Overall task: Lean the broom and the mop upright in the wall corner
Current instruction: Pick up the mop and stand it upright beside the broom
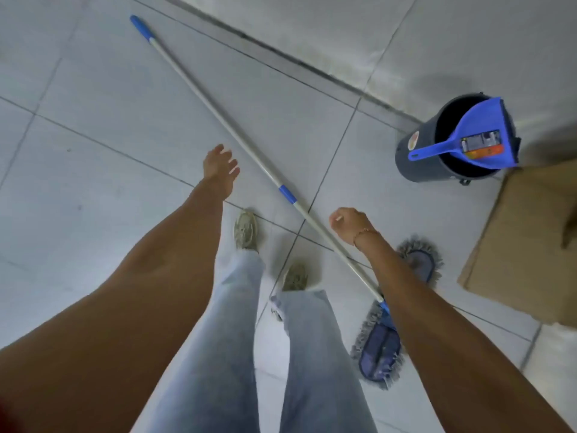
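Mop (pixel 218 120) lies flat on the tiled floor (pixel 93 135), its long silver pole slanting from a blue tip at the far left down to the fringed blue head near the feet. Left hand (pixel 220 168) is open above the floor, holding nothing. Right hand (pixel 349 225) is curled loosely beside the pole, empty. Farther right, a blue dustpan (pixel 468 139) sits in a dark bucket (pixel 415 160), beside a cardboard box (pixel 524 245).

You stand in what looks like a home utility or washing area. Pale floor tiles (pixel 125 98) with dark grout run to a grimy wall base at the far right, where a dark bucket (pixel 415 164) holds a blue dustpan (pixel 480 129) beside a cardboard box (pixel 524 245). A mop (pixel 218 120) lies across the floor.
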`<state>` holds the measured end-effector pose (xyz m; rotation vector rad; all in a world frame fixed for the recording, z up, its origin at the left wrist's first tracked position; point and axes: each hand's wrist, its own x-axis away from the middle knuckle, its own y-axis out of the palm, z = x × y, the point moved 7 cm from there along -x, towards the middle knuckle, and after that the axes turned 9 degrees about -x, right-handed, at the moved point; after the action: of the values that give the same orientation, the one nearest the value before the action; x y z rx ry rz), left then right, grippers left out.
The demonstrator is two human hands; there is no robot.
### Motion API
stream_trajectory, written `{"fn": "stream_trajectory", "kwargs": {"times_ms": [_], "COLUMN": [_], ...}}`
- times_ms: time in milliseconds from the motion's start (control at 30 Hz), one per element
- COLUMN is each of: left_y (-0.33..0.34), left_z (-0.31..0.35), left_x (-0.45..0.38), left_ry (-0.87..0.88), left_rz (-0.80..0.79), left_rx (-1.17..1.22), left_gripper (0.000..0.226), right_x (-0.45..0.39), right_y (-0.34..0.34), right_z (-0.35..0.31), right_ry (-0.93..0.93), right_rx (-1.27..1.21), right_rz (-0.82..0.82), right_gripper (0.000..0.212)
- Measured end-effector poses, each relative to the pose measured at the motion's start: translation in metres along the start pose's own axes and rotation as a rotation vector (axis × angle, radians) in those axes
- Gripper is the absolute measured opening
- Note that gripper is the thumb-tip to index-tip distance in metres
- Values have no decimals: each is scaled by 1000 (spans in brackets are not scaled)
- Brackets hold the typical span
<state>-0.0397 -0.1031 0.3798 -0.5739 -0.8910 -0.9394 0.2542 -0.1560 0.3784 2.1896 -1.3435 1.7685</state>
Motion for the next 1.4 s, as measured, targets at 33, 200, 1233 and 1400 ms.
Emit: {"fn": "stream_trajectory", "kwargs": {"times_ms": [33,200,1233,1400], "left_y": [7,22,222,267], "left_z": [-7,-58,212,227], "left_x": [-46,-213,192,329], "left_ry": [-37,-105,770,903], "left_rz": [28,64,-756,-972], "left_rx": [29,-105,-273,-363], "left_gripper": [35,32,13,15], "right_x": [-38,-186,16,95], "right_y": [8,75,-111,-160], "right_z": [8,42,-29,-30], "right_ry": [27,82,135,118], "right_rx": [-5,7,-432,-630], "right_rz": [17,-67,533,708], "right_gripper": [27,33,16,30]}}
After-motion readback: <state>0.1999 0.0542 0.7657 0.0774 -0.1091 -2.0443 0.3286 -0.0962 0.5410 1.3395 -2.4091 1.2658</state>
